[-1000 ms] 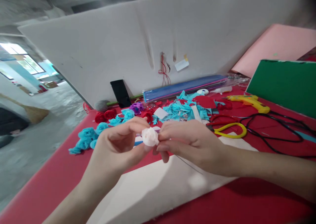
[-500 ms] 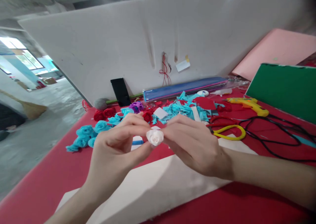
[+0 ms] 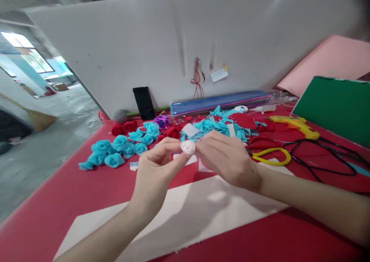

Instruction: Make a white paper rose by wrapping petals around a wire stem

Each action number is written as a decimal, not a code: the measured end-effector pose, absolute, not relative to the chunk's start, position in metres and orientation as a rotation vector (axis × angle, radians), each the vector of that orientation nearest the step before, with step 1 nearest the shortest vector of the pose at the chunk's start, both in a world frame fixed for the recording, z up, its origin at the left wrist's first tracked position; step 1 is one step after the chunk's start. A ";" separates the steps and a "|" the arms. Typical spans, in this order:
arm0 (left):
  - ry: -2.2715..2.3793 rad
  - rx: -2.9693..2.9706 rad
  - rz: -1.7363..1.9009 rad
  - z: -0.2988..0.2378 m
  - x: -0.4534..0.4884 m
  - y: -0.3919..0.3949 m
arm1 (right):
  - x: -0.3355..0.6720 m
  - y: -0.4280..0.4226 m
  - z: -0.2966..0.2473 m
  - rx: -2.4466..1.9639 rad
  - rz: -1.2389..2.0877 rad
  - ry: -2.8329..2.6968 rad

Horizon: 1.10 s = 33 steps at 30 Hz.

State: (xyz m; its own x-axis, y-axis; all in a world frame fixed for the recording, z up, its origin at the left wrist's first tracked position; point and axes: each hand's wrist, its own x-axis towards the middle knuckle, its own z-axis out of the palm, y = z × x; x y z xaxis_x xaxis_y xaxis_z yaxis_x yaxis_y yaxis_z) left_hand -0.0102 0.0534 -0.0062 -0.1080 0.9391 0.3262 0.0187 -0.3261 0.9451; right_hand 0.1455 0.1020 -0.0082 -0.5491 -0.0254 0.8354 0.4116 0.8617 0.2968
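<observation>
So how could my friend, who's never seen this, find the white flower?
On the red table lies a long pale sheet. Above it, the left hand pinches the small white flower beside the right hand. Only this one is white, unlike the blue flowers, red flowers and purple flower.

Flower (image 3: 188,147) between left hand (image 3: 157,167) and right hand (image 3: 228,158), at left hand's fingertips. Below both hands: sheet (image 3: 185,208), flat on desk (image 3: 260,239). Left of left hand: cluster of roses (image 3: 114,160). Behind left hand, farther back: phone (image 3: 143,103), upright before panel (image 3: 130,50). Behind right hand: paper scraps (image 3: 212,128), then pouch (image 3: 221,103) near foot of panel. Right of right hand, near: scissors (image 3: 271,162). Farther right, beyond scissors: glue gun (image 3: 300,128); cord (image 3: 318,140) between it and right forearm.
</observation>
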 end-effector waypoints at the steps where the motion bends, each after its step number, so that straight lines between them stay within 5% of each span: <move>1: 1.121 1.371 1.544 -0.006 -0.010 0.053 | 0.145 0.102 -0.008 -0.284 -0.579 -2.088; 20: 1.144 1.244 1.485 -0.019 0.004 0.045 | 0.144 0.105 -0.017 -0.393 -0.512 -2.065; 26: 1.488 1.748 1.359 -0.025 -0.067 0.050 | 0.142 0.106 -0.012 -0.579 -0.232 -2.045; 33: 1.690 2.419 0.870 -0.053 -0.164 0.059 | 0.119 0.103 -0.010 -0.718 0.488 -2.320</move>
State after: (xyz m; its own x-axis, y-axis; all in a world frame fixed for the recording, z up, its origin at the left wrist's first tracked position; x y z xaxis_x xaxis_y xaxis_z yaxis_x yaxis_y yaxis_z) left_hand -0.1644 0.0589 -0.0533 0.2373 0.8812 0.4089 0.8447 -0.3950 0.3611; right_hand 0.1186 0.1027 -0.0098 -0.6370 0.6068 0.4754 0.3638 0.7804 -0.5086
